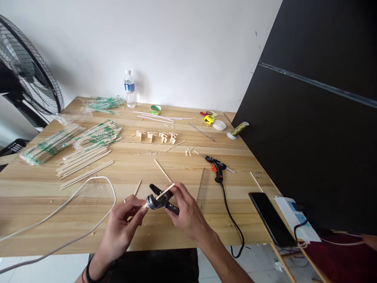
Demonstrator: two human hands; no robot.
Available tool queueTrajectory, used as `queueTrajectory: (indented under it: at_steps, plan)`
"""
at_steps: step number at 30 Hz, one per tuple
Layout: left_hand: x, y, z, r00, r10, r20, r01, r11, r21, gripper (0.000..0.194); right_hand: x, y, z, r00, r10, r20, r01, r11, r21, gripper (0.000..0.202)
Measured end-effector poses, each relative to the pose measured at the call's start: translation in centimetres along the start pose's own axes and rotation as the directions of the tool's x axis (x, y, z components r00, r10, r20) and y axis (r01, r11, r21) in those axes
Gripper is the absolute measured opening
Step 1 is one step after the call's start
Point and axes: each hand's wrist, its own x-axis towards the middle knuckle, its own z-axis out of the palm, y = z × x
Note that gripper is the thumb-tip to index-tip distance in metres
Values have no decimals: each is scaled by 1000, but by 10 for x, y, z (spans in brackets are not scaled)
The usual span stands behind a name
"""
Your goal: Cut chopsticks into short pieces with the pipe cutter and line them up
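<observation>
My left hand [125,225] is closed, its thumb and fingers pinching one end of a thin wooden stick [165,191] low in the middle of the view. Fingers of my right hand [186,208] are wrapped round a black clamp-like cutting tool [159,199]. The stick passes by the tool's round grey head and sticks out beyond it, up and to the right. Another loose stick [161,169] lies on the table just beyond the tool. A clear ruler [203,188] rests to the right of my right hand.
Bundled sticks [53,144] and loose sticks [85,160] lie left; small wooden assemblies [151,135] stand mid-table. A glue gun [217,167], a phone [272,218] and a power strip [297,220] are right. A bottle [130,89] stands at the back. A white cable [110,182] crosses the left.
</observation>
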Motion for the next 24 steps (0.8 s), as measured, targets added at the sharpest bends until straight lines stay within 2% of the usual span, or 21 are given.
queueTrajectory:
  at_steps: [7, 12, 14, 19, 24]
  plan:
    - [3, 0, -2, 999, -36, 25, 38, 995, -96, 17, -1, 3, 1, 1000, -18, 5, 18, 1000, -16, 58]
    - [3, 2, -1, 1000, -9, 5, 9, 999, -48, 19, -2, 2, 2, 1000, -13, 7, 13, 999, -53, 53]
    - [3, 2, -1, 1000, -13, -16, 13, 1000, -14, 19, -2, 1, 5, 1000, 16, 16, -14, 996, -88, 46]
    - [4, -2, -2, 995, -66, -70, 66, 998, 4, 19, -1, -1, 15, 993, 98, 59, -84, 973, -216, 9]
    - [5, -8, -2, 982, -140, -125, 142, 990, 3, 27, 7, -4, 20, 965, 205, 161, -135, 922, -364, 10]
